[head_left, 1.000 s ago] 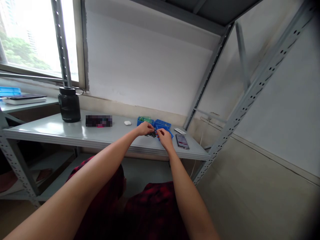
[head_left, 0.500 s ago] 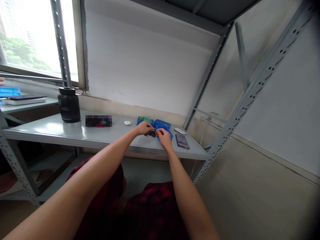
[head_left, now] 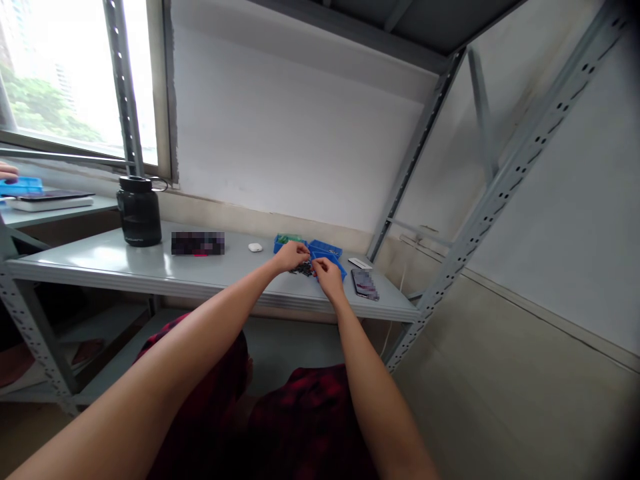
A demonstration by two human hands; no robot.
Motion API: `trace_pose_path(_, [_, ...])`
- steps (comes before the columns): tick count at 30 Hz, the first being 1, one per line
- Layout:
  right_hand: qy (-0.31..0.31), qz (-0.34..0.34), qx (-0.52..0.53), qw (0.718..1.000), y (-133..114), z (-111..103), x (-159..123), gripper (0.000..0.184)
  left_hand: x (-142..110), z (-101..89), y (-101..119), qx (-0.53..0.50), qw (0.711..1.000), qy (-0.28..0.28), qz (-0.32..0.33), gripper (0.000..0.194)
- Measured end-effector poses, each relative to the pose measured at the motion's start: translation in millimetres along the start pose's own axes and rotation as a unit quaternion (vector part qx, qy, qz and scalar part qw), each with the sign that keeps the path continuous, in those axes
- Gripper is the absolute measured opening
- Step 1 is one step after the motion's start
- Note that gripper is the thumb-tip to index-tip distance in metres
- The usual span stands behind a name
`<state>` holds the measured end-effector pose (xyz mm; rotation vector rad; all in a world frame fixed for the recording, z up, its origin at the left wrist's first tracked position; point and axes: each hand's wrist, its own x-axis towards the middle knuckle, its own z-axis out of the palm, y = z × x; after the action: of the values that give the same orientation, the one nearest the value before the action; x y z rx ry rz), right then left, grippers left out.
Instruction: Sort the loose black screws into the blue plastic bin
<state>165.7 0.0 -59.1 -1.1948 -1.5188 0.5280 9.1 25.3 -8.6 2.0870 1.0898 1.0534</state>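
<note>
My left hand [head_left: 293, 255] is closed in a pinch above a small heap of dark parts [head_left: 302, 269] on the grey shelf top. Just to its right, my right hand [head_left: 327, 273] pinches too, its fingertips close to those of the left. Whatever the fingers hold is too small to name. Behind my right hand lies a blue bin [head_left: 342, 269], partly covered by it. A second blue bin [head_left: 326, 248] with small pieces in it stands farther back. Beyond my left hand is another blue bin [head_left: 277, 245] with green material inside.
A phone [head_left: 365, 284] and a white flat item [head_left: 360, 263] lie to the right. Leftward are a white case [head_left: 255, 247], a blurred-out dark object [head_left: 198, 243] and a black bottle [head_left: 140, 212]. Another person's hand [head_left: 8, 173] shows at the far left by a light-blue tray [head_left: 27, 185].
Both my hands stay nearly in place, with the left fingertips shifting slightly. At the far left, another person's hand has come into view over the light-blue tray.
</note>
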Motion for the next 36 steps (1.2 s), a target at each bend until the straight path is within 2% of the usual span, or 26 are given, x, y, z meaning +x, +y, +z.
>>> trace_pose_path(8, [0.003,0.007,0.011,1.000,-0.7,-1.0,-0.2,0.030,-0.6,-0.9,1.5,0.066,0.998,0.001,0.002,0.013])
trace_pose_path(12, [0.003,0.015,0.023,1.000,0.5,-1.4,0.6,0.030,-1.3,-0.2,1.5,0.091,0.995,-0.020,0.027,0.014])
trace_pose_path(18, [-0.050,0.042,0.036,0.997,1.9,-0.6,0.9,0.035,-0.8,1.4,-0.9,0.113,0.991,-0.058,0.041,0.011])
trace_pose_path(27, [-0.091,0.063,0.040,0.993,-0.4,-2.3,-2.2,0.035,2.1,2.2,-6.2,0.163,0.983,-0.057,0.057,0.011])
trace_pose_path(30, [-0.082,0.070,0.057,0.993,-0.3,-3.1,-1.7,0.033,1.9,1.4,-6.8,0.161,0.983,-0.063,0.057,0.013])
trace_pose_path(36, [-0.024,0.077,0.084,0.993,4.2,-5.8,3.2,0.034,-0.2,-3.1,-3.6,0.154,0.984,-0.048,0.077,0.018])
